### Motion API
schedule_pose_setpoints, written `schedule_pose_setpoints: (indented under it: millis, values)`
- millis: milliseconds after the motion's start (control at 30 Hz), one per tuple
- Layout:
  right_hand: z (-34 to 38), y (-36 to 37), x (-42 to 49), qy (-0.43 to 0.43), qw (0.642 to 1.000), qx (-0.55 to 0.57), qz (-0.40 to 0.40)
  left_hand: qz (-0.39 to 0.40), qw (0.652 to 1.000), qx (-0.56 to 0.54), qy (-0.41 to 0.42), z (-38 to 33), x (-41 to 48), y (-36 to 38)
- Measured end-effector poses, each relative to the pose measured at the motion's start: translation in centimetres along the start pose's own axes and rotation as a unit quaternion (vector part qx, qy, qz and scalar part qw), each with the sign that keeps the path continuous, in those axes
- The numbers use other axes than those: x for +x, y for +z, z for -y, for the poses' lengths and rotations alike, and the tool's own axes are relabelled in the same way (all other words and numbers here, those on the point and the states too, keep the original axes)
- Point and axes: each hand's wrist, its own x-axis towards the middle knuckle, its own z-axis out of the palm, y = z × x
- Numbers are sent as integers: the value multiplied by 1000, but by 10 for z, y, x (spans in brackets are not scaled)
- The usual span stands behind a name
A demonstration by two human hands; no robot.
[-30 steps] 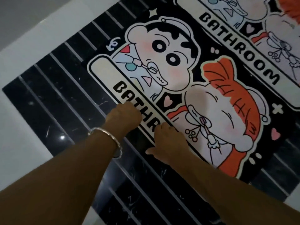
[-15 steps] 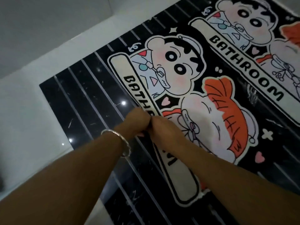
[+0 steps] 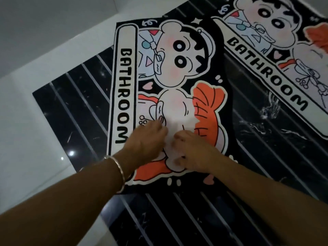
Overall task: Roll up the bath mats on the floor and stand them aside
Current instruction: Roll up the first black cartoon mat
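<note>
Two black bath mats with cartoon figures and the word BATHROOM lie unrolled on the floor. The near bath mat (image 3: 124, 71) lies askew in the middle, its top corner reaching over the white floor. Both hands are on its lower half, where the fabric looks creased and bunched. My left hand (image 3: 147, 137), with a bangle on the wrist, has its fingers curled into the fabric. My right hand (image 3: 193, 153) grips the fabric just to the right of it. The second bath mat (image 3: 266, 68) lies flat at the upper right, cut off by the frame edge.
Under the mats is a glossy black tile panel with thin white stripes (image 3: 74, 107). White floor (image 3: 26, 125) surrounds it on the left. A pale wall (image 3: 44, 23) rises at the upper left.
The near mat has swung round and slid toward the white floor, so its BATHROOM strip now runs nearly upright. Both hands moved from the strip's edge onto the mat's lower middle.
</note>
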Motion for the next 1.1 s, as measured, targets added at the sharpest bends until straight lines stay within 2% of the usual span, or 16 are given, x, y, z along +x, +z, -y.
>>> schedule_pose_setpoints:
  millis: [100, 200, 267, 367, 567, 633, 700, 833, 1000, 1100]
  values:
    - [-1, 14, -16, -7, 999, -33, -8, 61, 990, 24, 124, -18, -18, 16]
    - [1, 33, -34, -40, 996, -80, 2, 66, 977, 43, 198, -16, -33, 27]
    - [1, 44, -45, -61, 991, -116, -2, 103, 974, 40, 198, -15, -43, 29]
    - [1, 54, -53, -82, 989, -112, -50, 171, 967, 57, 179, -19, -53, 29]
    - [1, 59, -52, -119, 980, -41, -157, 117, 966, 49, 225, -24, -64, 38]
    - [2, 60, -50, -111, 975, -42, -186, 101, 976, 22, 193, -27, -64, 37]
    - [3, 60, -49, -90, 976, -31, -194, 129, 983, -41, 127, -31, -60, 30]
    - [3, 59, -49, -96, 973, -62, -203, 117, 990, -61, 57, -32, -55, 25]
    - [-12, 60, -57, -112, 968, -146, -173, 121, 989, -19, 78, -33, -56, 33]
    - [-11, 59, -57, -112, 959, -183, -186, 94, 980, 72, 158, -30, -59, 34]
